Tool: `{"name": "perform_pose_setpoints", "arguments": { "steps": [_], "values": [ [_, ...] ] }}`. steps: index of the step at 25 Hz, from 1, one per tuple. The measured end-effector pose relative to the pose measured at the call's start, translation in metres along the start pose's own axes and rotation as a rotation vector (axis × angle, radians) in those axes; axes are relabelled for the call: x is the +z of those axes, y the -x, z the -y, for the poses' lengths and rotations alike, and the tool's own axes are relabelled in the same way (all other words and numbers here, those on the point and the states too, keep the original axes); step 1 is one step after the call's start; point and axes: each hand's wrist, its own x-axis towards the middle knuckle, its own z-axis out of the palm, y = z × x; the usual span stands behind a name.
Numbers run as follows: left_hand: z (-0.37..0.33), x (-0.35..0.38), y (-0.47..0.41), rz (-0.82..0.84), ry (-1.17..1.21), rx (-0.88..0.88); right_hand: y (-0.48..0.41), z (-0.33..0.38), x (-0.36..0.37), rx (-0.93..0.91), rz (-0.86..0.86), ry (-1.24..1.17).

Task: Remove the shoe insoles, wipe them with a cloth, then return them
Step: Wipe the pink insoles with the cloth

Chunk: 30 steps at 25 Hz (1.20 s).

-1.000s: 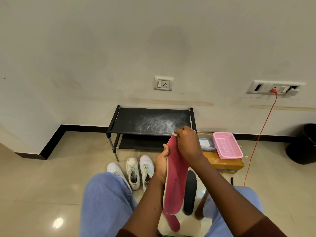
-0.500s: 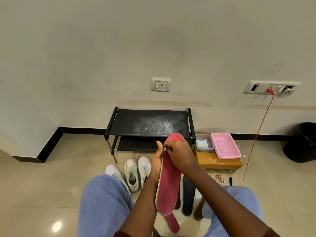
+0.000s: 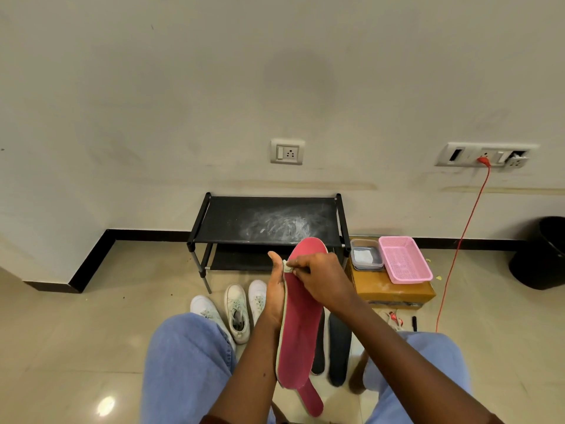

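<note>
Head cam center: you're wiping, left hand (image 3: 275, 298) gripping pink insole (image 3: 298, 332), right hand (image 3: 321, 280) pinching cloth (image 3: 286, 266), nothing going back into shoes (image 3: 238, 313) yet.

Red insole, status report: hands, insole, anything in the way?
Left hand holds red insole by its edge. Right hand pinches cloth against its upper part. Insole upright, out of shoe. Nothing blocks it.

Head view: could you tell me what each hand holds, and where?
Left hand grips the pink insole by its left edge, upper half; right hand pinches a small cloth against it.
</note>
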Motion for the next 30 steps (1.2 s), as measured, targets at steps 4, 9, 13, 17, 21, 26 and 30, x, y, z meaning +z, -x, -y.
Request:
{"name": "perform_pose_setpoints", "arguments": {
  "steps": [4,9,13,17,21,26,30],
  "values": [
    [-0.002,0.015,0.007,-0.107,-0.078,-0.001,-0.011,-0.007,-0.005,-0.02,-0.1,0.006],
    [-0.009,0.015,0.01,-0.15,-0.176,-0.06,-0.034,-0.025,-0.013,0.103,-0.274,0.103],
    [-0.012,0.013,0.007,-0.133,-0.08,-0.014,-0.019,-0.016,-0.005,0.088,-0.223,0.041],
    [-0.018,0.014,0.005,-0.126,-0.069,-0.002,0.004,-0.009,0.003,0.018,-0.149,-0.055],
    [-0.019,0.02,0.003,-0.142,-0.078,0.006,-0.003,-0.01,-0.005,0.069,-0.187,-0.055],
    [-0.01,0.027,0.001,-0.205,-0.116,0.014,-0.029,0.0,-0.015,0.39,-0.402,-0.007],
    [-0.012,0.032,0.005,-0.249,-0.178,0.033,-0.03,0.021,-0.01,0.348,-0.391,-0.035]
  ]
}}
